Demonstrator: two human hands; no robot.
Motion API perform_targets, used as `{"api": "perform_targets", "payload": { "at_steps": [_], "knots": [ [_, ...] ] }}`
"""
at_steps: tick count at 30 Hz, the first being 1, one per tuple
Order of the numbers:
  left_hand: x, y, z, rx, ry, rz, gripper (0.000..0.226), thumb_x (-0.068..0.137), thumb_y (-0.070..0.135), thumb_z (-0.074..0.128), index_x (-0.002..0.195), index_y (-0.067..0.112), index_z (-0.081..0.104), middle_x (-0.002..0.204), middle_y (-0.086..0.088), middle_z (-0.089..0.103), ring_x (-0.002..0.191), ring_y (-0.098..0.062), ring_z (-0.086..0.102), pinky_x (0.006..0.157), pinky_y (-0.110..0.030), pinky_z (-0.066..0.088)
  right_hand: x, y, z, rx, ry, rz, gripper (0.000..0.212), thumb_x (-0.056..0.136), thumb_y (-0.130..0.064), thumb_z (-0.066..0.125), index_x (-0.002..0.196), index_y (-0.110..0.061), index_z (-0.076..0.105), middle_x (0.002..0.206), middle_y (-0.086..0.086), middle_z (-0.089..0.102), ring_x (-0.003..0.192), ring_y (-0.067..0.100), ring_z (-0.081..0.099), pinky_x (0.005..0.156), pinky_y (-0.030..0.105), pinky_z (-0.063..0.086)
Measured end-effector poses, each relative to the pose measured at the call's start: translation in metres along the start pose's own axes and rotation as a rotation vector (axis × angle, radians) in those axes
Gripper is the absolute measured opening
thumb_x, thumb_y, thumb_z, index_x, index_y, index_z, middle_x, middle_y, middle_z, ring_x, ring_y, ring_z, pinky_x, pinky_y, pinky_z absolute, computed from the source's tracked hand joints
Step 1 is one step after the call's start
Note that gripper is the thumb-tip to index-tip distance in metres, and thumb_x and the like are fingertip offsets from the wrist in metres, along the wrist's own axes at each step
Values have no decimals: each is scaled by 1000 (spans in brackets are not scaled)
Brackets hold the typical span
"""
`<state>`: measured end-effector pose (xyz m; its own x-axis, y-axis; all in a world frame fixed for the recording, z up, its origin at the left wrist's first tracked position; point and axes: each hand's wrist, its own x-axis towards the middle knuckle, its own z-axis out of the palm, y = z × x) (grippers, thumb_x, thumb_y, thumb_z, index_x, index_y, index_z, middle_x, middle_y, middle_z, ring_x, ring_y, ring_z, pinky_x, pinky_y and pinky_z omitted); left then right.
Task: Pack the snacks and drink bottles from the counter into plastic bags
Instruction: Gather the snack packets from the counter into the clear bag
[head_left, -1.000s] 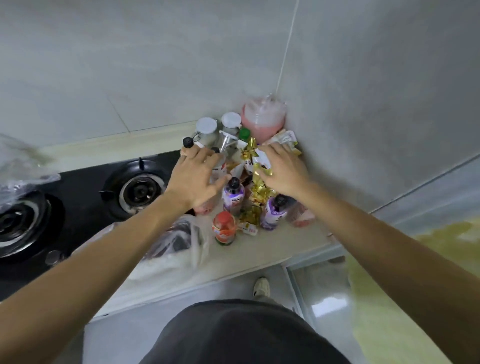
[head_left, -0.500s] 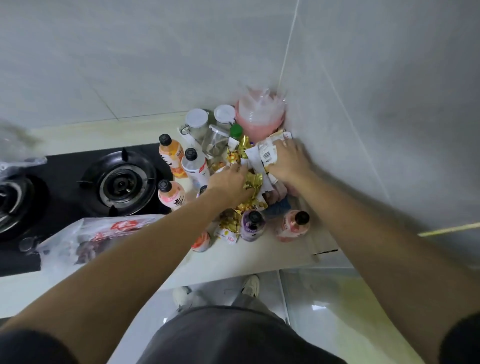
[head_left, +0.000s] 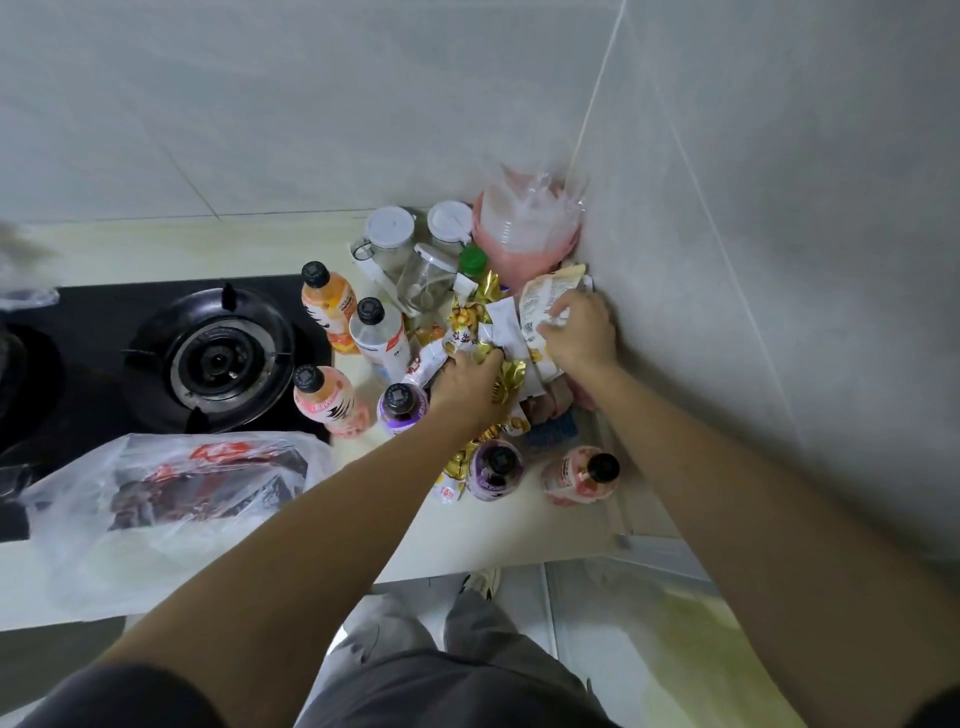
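A heap of gold and white snack packets (head_left: 496, 332) lies in the counter's corner. My left hand (head_left: 467, 382) presses down on the heap, fingers closed over gold packets. Over by the wall, my right hand (head_left: 579, 332) grips a white and yellow snack packet (head_left: 543, 301). Around the heap stand drink bottles: an orange one (head_left: 330, 306), a clear one (head_left: 376, 338), a pink one (head_left: 327, 400), two purple ones (head_left: 400, 410) (head_left: 496, 467) and a pink one lying over (head_left: 579, 475). A clear plastic bag (head_left: 171, 499) with a dark red pack inside lies at the front left.
A black gas hob (head_left: 218, 353) fills the counter's left side. White-lidded glass jars (head_left: 389, 234) and a pink tub under plastic (head_left: 524, 228) stand at the back corner. Tiled walls close in behind and to the right. The counter's front edge (head_left: 467, 566) runs below the bottles.
My left hand left the bottles and moved right onto the packet heap. My right hand shifted toward the wall and took hold of a white and yellow packet. The view has dropped lower.
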<state>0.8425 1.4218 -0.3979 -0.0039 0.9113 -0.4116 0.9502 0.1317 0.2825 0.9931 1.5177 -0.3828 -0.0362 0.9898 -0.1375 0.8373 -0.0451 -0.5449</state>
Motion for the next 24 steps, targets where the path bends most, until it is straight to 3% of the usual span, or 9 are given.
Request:
{"api": "perform_targets", "payload": {
  "at_steps": [5, 8, 14, 17, 21, 24],
  "knots": [
    [-6, 8, -10, -105, 64, 6, 66, 90, 33, 70, 145, 27, 32, 126, -20, 43, 106, -42, 58, 78, -48, 56, -1, 3, -3, 79, 89, 55, 16, 80, -3, 77, 90, -15, 73, 110, 7, 72, 100, 27, 68, 80, 30, 54],
    [-14, 14, -33, -172, 131, 32, 50, 89, 26, 69, 131, 22, 41, 121, -18, 43, 99, -42, 58, 69, -44, 50, -3, -5, -13, 136, 149, 27, 22, 80, 2, 71, 84, -20, 71, 102, 4, 72, 94, 24, 68, 74, 24, 47],
    [-40, -1, -94, -250, 298, 110, 50, 85, 33, 74, 124, 29, 43, 117, -11, 47, 89, -34, 57, 78, -43, 54, -7, -35, -44, 238, 258, -34, 22, 81, -5, 76, 83, -26, 70, 93, 0, 69, 83, 18, 66, 74, 28, 56],
    [-61, -25, -120, -299, 350, 126, 49, 84, 33, 75, 122, 30, 44, 114, -9, 47, 90, -34, 58, 78, -40, 51, -18, -66, -58, 309, 290, -98, 20, 82, 2, 74, 86, -17, 72, 81, -3, 62, 69, 9, 55, 61, 7, 41],
    [-104, -75, -143, -354, 385, 134, 49, 84, 38, 76, 123, 30, 47, 111, -5, 50, 95, -25, 52, 80, -35, 43, -45, -120, -57, 460, 309, -163, 31, 80, 2, 73, 79, -28, 65, 78, -6, 59, 68, 10, 53, 65, 24, 46],
    [-144, -130, -150, -384, 424, 103, 50, 83, 37, 76, 124, 31, 49, 106, -3, 50, 94, -25, 53, 78, -34, 44, -78, -170, -42, 557, 287, -219, 25, 81, 1, 73, 83, -23, 68, 72, -11, 57, 60, 5, 48, 59, 19, 43]
  ]
}}
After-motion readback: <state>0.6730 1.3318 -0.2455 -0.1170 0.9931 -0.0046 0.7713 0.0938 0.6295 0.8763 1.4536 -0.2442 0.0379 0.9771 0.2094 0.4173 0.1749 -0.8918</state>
